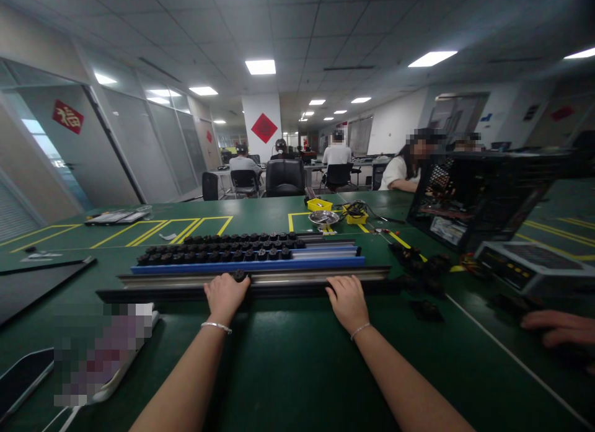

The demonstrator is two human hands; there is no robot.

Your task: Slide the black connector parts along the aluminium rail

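A long metal rail point(288, 277) with a dark front edge lies crosswise on the green table point(279, 364). My left hand point(225, 297) is closed at its left half, thumb and fingers around a small round black part point(239, 275) that sits in the channel. Farther right, my right hand point(348, 302) curls its fingers over the near edge of the same rail; nothing else shows in them. Just behind, a blue rail point(325, 263) runs parallel, with rows of similar black round parts point(214, 255) on the rails there.
At right stand an open computer case point(469, 196) and a power supply unit point(534, 268), near loose black parts point(425, 271). Another person's hand point(558, 325) reaches in there. A metal bowl point(324, 217) and yellow tray point(319, 204) sit behind; a pixelated flat object point(109, 357) lies left.
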